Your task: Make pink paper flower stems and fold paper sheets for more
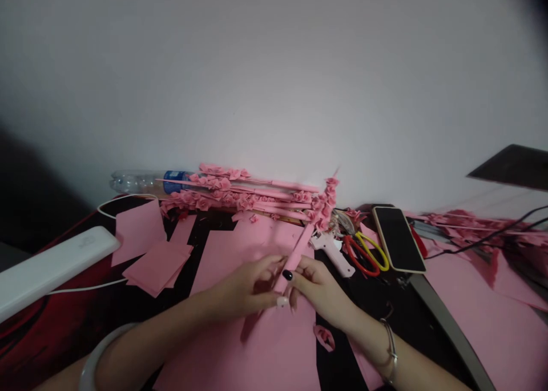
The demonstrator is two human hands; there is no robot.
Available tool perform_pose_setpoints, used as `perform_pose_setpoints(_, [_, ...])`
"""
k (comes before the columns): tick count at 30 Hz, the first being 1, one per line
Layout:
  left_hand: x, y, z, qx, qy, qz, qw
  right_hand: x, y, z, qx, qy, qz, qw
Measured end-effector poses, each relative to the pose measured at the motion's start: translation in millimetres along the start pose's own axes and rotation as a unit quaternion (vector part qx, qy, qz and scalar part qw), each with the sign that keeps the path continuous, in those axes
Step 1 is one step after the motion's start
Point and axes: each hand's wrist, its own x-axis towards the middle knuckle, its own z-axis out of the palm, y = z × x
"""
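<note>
Both hands meet over the big pink sheet point(257, 345) — the left hand point(246, 291) and right hand point(319, 288) each pinch a rolled pink paper strip point(295, 257), which slants up toward the glue gun point(331, 251) just right of it.

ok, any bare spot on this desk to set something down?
Little. The large pink sheet under the left hand and right hand is flat and open near the front edge. A dark strip separates it from the pink squares. Crowded: the flower sticks at the wall; glue gun, scissors, phone at right.
</note>
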Motion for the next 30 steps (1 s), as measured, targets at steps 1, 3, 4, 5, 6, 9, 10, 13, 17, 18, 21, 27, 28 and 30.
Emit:
perform_pose_setpoints(1, [0, 2, 6.3, -0.014, -0.015, -0.008, 1.0, 0, 1, 1, -0.027, 0.013, -0.01, 1.0])
perform_pose_setpoints(3, [-1, 3, 15.6, -0.043, -0.018, -0.04, 0.998, 0, 3, 1, -0.089, 0.062, -0.034, 0.994])
perform_pose_setpoints(4, [-1, 3, 18.2, -0.053, -0.006, -0.058, 0.997, 0, 4, 0, -0.117, 0.089, -0.043, 0.988])
perform_pose_setpoints(5, [0, 2, 19.3, -0.061, 0.011, -0.072, 0.995, 0, 6, -1, -0.137, 0.111, -0.049, 0.983])
perform_pose_setpoints(6, [1, 0, 19.2, -0.067, 0.033, -0.081, 0.994, 0, 7, -2, -0.149, 0.126, -0.052, 0.979])
perform_pose_setpoints(9, [3, -2, 12.8, -0.068, 0.096, -0.07, 0.991, -1, 10, -6, -0.158, 0.139, -0.055, 0.976])
perform_pose_setpoints(10, [3, -2, 9.6, -0.048, 0.114, -0.064, 0.99, -1, 11, -7, -0.161, 0.14, -0.058, 0.975])
perform_pose_setpoints(13, [2, 3, -0.5, 0.087, 0.167, -0.041, 0.981, -1, 14, -10, -0.187, 0.144, -0.078, 0.969])
perform_pose_setpoints(17, [1, 7, -13.2, 0.232, 0.193, -0.028, 0.953, -1, 18, -10, -0.239, 0.125, -0.109, 0.957])
perform_pose_setpoints(18, [2, 7, -16.4, 0.247, 0.194, -0.022, 0.949, -1, 19, -10, -0.257, 0.123, -0.114, 0.952])
perform_pose_setpoints(21, [3, 5, -25.5, 0.293, 0.202, -0.004, 0.935, -1, 18, -9, -0.305, 0.126, -0.126, 0.935])
perform_pose_setpoints(27, [2, 9, -38.3, 0.409, 0.226, -0.044, 0.883, -2, 13, -6, -0.343, 0.116, -0.143, 0.921])
perform_pose_setpoints(28, [2, 10, -40.4, 0.43, 0.226, -0.052, 0.872, -2, 13, -6, -0.35, 0.111, -0.147, 0.918])
perform_pose_setpoints(30, [2, 11, -45.8, 0.464, 0.224, -0.064, 0.855, -2, 13, -6, -0.366, 0.098, -0.156, 0.912])
